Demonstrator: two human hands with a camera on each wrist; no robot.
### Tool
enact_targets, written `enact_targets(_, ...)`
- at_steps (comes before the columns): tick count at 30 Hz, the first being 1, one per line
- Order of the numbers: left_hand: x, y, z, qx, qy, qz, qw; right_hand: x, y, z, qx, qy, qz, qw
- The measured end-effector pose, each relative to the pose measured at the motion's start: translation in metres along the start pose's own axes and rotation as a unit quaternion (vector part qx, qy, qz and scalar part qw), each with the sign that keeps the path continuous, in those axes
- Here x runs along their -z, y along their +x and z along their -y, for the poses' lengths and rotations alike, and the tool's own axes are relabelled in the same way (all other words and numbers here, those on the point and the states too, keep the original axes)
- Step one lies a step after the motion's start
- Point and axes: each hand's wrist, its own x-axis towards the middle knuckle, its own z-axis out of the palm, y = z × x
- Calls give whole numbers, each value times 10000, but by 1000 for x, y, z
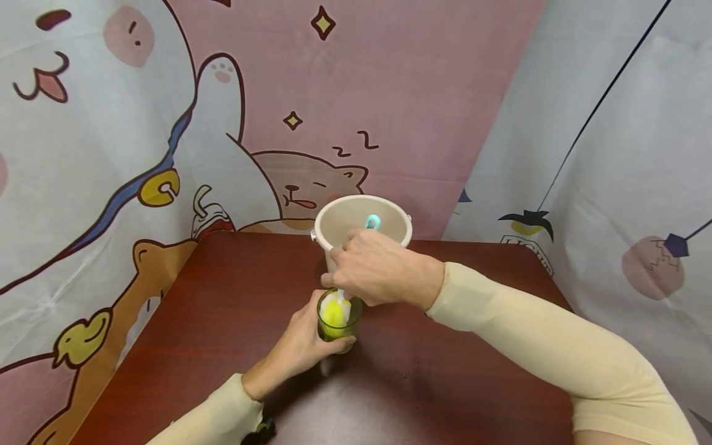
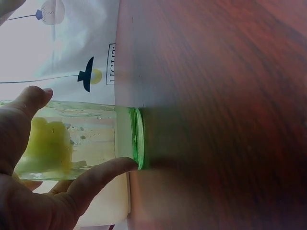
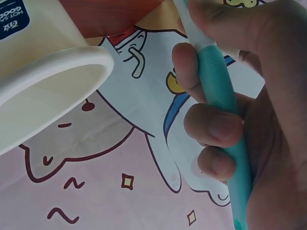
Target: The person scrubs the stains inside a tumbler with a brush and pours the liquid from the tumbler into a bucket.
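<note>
A greenish drinking glass stands over the table, tilted sideways in the left wrist view. My left hand grips it, the thumb and fingers on opposite sides. Inside sits the yellow and white sponge head of a cup brush; through the glass it looks like a yellow lump. From above, my right hand holds the brush's teal and white handle, fingers curled round it. The handle's looped end sticks out past the knuckles. Part of the white stem is hidden by the right hand.
Just beyond the hands stands a cream bucket with a dark label on its side. Below is a reddish-brown wooden table. Printed cartoon cloth hangs behind it and on both sides. Something dark lies beside the left sleeve.
</note>
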Motion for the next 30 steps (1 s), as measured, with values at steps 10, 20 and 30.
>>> enact_targets(10,-1,-1,0,-11,22,-62,10000,-5,-2,-4,-290,103,-236,9992)
enact_targets(20,1,-1,0,-76,96,-114,9999,2,-12,-3,-425,151,161,9989)
enact_targets(30,0,-2,0,-55,99,-64,9999,7,-20,2,-432,339,299,9980)
